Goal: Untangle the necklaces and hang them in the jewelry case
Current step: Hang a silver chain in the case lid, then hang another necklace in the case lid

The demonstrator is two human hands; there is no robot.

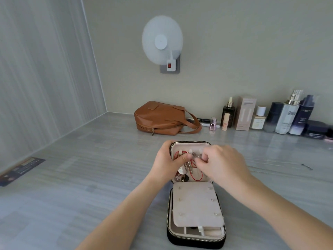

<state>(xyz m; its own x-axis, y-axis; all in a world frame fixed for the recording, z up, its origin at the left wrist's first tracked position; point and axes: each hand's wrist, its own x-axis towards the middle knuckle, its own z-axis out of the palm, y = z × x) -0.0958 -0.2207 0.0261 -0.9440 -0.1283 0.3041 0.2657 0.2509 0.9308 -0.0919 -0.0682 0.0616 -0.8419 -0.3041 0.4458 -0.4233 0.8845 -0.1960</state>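
Note:
A black zip-around jewelry case (pixel 195 243) lies open on the grey counter, its pale lid half raised at the far end. A red cord necklace (pixel 197 176) hangs in loops inside the lid, with a silver chain (pixel 189 166) and some pendants (pixel 182 175) beside it. My left hand (pixel 165 159) grips the lid's left edge, its fingers reaching in to the chains. My right hand (pixel 219 163) pinches the silver chain near the white hooks (pixel 191 151) at the lid's top. A pale flap with small studs (pixel 195 204) covers the lower half.
A brown leather bag (pixel 162 118) lies behind the case. A row of cosmetic bottles and boxes (pixel 270 116) stands along the back wall at right. A small white fan (pixel 162 40) is plugged into the wall. A dark card (pixel 19 171) lies at the left edge.

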